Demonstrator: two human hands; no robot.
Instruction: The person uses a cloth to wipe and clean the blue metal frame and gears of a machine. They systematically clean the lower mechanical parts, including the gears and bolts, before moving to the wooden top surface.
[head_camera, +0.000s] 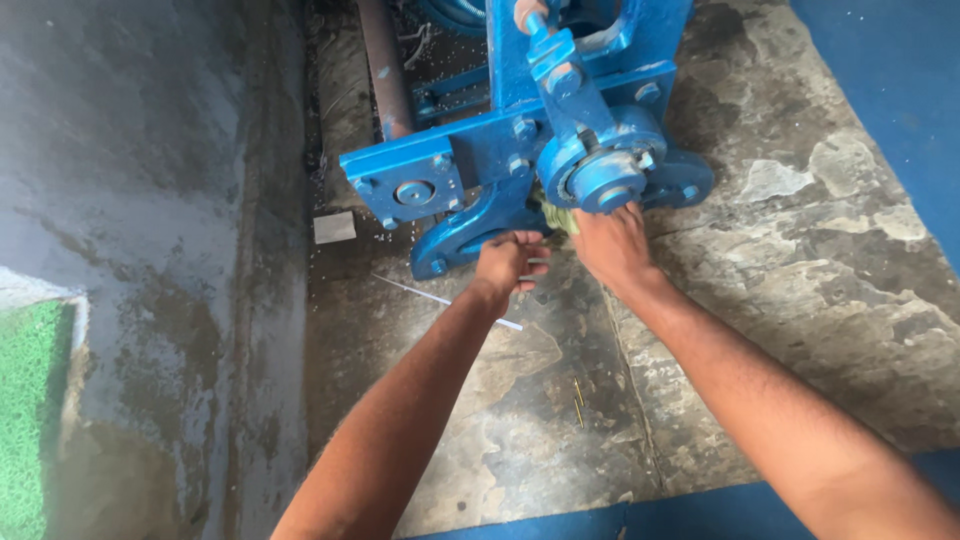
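machine: chunky blue-painted metal machine (520, 150), cast plates held with hex bolts, a round stepped hub (608, 183) sticking out at the front, paint looks thick and a bit scuffed

wad: a small yellowish-green fibrous wad (556, 218), rag or fibre, can't tell which, tucked just under the hub and mostly covered

right hand: right hand (612, 245) is pushed up against the underside of the hub, fingers curled in toward the wad; fingertips are hidden behind the machine so I can't honestly tell how tight the grip is or whether it really has the wad

left hand: left hand (508, 262) sits just left of the wad, fingers loosely bent and half open, thumb side up, nothing clearly in it, close to the blue base plate

floor: rough worn concrete floor (800, 260), blotchy grey and tan patches, blue-painted strips at the right and bottom edges

bits on floor: thin white stick (440, 298) lying under the left wrist, a small grey square tile (334, 227) left of the machine, a couple of thin yellow slivers (578, 398) between the arms

roller: rusty brown cylinder (385, 65) running back on the left, top cut off by the frame

wall: damp stained grey wall (150, 200) on the left, green textured patch (30, 400) low in the corner
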